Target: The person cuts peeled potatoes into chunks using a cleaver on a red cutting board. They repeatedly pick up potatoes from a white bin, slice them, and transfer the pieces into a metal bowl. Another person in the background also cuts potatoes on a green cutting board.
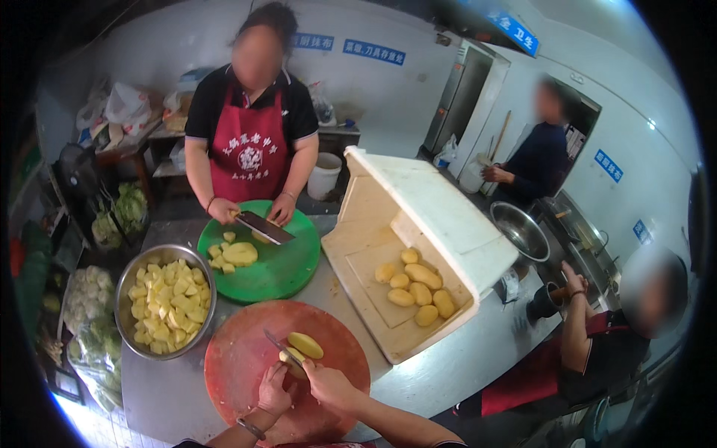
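On a round red cutting board point(235, 358), my right hand point(331, 385) grips the handle of a kitchen knife point(275, 339), its blade against a peeled potato piece point(292, 355). My left hand point(275, 386) presses on the near side of that potato, a bracelet on its wrist. Just beyond the blade lies a long cut potato piece point(305, 345), its flat face up. A steel bowl point(210, 313) full of potato chunks point(168, 302) stands at the left. To the right, a white foam box point(358, 325) lies on its side with several peeled potatoes point(421, 276) inside.
Across the metal table point(151, 386), a person in a red apron holds a cleaver point(263, 227) over a green cutting board point(285, 274) with potato pieces. Another person sits or stands at the right near a dark pot point(542, 302). A third stands farther back beside a steel basin point(521, 229).
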`<state>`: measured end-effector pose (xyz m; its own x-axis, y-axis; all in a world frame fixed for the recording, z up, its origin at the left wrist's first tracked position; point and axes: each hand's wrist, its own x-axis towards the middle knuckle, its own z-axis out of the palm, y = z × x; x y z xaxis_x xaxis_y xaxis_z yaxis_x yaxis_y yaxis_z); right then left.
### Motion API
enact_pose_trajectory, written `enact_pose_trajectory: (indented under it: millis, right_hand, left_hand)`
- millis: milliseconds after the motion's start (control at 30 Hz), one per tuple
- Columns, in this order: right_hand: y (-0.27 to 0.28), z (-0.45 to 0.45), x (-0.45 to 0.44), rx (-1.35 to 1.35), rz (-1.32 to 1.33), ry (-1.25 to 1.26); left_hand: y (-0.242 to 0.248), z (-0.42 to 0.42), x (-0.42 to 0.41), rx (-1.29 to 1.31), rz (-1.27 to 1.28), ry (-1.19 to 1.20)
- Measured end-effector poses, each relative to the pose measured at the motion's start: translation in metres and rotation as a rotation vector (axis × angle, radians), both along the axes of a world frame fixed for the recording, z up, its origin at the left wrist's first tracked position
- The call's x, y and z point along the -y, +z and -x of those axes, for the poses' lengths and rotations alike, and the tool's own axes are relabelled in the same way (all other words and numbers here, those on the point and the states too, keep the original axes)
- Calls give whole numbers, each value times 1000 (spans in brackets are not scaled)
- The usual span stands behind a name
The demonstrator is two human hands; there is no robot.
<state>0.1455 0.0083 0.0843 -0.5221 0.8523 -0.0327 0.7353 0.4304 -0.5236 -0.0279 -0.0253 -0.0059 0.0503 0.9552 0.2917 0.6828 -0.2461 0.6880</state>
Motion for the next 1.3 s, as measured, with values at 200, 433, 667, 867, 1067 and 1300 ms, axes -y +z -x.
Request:
enact_pose_trajectory:
  millis: [200,433,667,867,1067,1300]
  right_hand:
    - [48,-30,4,-198,-28,-201]
    - [228,-66,-42,-629,-30,-689]
    - [359,-148,-131,-651,-504,-801]
    - [395,-149,-137,-759,-514,-848]
    - [343,-164,-158,-515,-581,-820]
    - [287,-116,-99,-588,-102,-618]
  left_hand:
    - [25,-4,-19,-20,-9,-122]
    - [8,21,-73,-400,123,-516]
    - [33,2,-73,-432,193,-469]
    - [44,13,-42,-383,298,-285]
    - [15,17,-43,-395,194,-264]
    - [25,14,-39,-390,317,-202]
